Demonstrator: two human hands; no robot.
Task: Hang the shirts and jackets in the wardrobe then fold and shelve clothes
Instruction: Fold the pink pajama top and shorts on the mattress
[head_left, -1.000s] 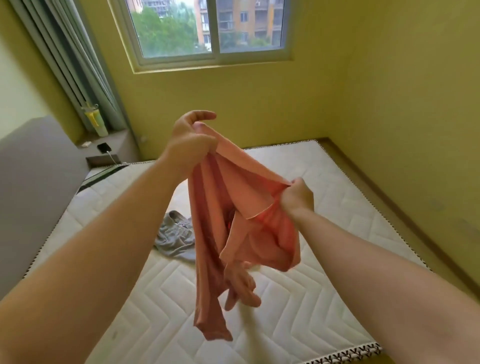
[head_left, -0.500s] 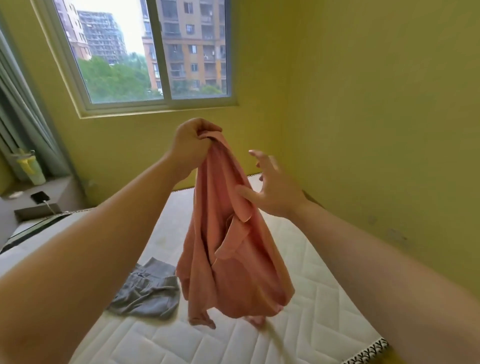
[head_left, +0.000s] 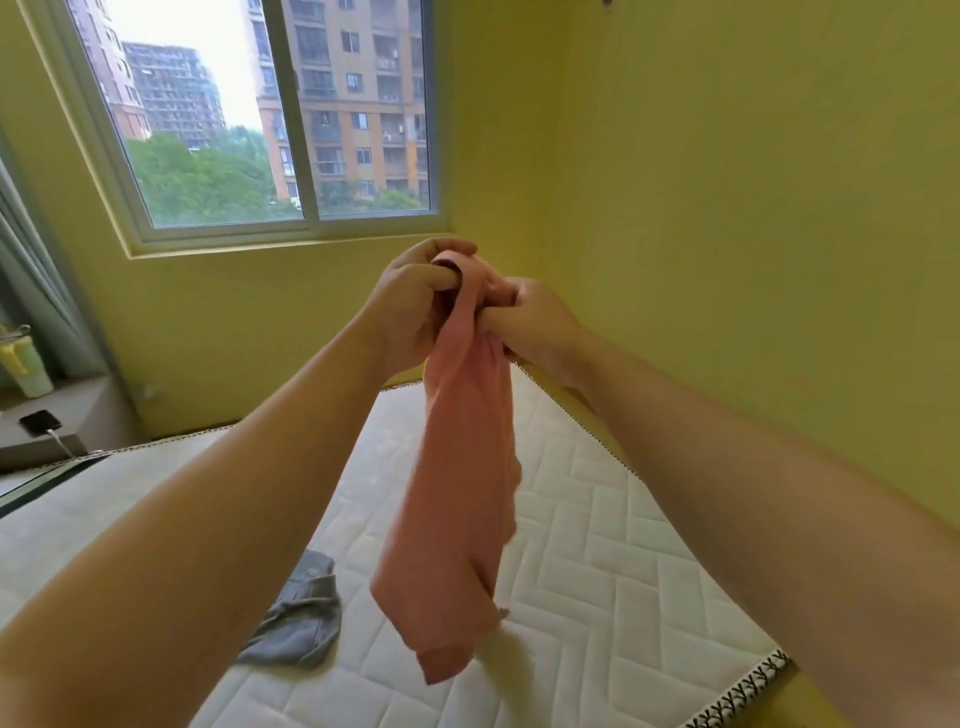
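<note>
Your left hand and right hand are raised together in front of you, each with its fingers curled round the top of the pink shirt. The hands sit close, nearly touching, and the shirt hangs from them in one narrow bunch over the bed. A grey garment lies crumpled on the bed, left of the hanging shirt and apart from it. Past the bed's far left corner, a ledge carries a dark phone with a white cable and a pale green cup. A window is set in the yellow wall ahead.
</note>
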